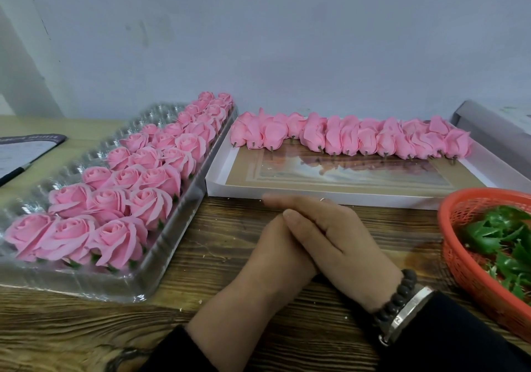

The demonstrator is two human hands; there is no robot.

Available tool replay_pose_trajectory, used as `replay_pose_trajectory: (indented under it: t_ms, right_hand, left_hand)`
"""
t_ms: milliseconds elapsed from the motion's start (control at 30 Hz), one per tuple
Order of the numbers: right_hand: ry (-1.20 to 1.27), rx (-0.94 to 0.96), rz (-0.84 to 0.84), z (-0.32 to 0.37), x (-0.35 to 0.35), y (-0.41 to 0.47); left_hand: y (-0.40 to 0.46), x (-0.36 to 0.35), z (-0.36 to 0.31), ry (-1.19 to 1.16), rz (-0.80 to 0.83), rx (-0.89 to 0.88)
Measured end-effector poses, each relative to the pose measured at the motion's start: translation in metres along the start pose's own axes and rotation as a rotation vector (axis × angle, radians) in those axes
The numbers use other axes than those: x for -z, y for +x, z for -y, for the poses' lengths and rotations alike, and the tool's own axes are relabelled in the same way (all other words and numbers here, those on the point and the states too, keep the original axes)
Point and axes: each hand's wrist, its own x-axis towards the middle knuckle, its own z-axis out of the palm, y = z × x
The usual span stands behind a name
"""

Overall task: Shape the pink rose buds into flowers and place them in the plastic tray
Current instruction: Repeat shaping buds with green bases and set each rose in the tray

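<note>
A clear plastic tray [169,199] lies at the left, its right columns filled with several opened pink roses [115,199]. Behind my hands a shallow white box [316,195] holds a row of closed pink rose buds [353,137] along its far edge. My right hand [333,236] lies flat on top of my left hand [273,256] on the wooden table, between the tray and the box's front edge. Both hands hold nothing; the fingers lie straight. A bead bracelet and a watch sit on my right wrist.
A red plastic basket [457,245] with green leaf pieces stands at the right edge. A dark-edged pad with a pen [26,153] lies at the far left. A grey box [488,124] sits at the back right against the wall.
</note>
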Motion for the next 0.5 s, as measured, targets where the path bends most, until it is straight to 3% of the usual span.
replay_pose_trajectory:
  t_ms: [67, 133, 267, 500]
  right_hand:
    - [0.145, 0.004, -0.085, 0.000, 0.000, 0.000]
    - [0.274, -0.015, -0.229, -0.004, -0.001, 0.001]
    - [0.312, -0.064, -0.318, -0.009, -0.005, 0.002]
    - [0.276, -0.097, -0.244, -0.007, -0.013, 0.003]
  left_hand:
    - [-0.001, 0.004, 0.000, -0.260, -0.056, 0.103]
    - [0.000, 0.008, 0.002, -0.554, -0.222, 0.178]
    - [0.004, 0.009, 0.004, -0.799, -0.543, 0.183]
    - [0.004, 0.007, 0.003, -1.010, -0.496, 0.303]
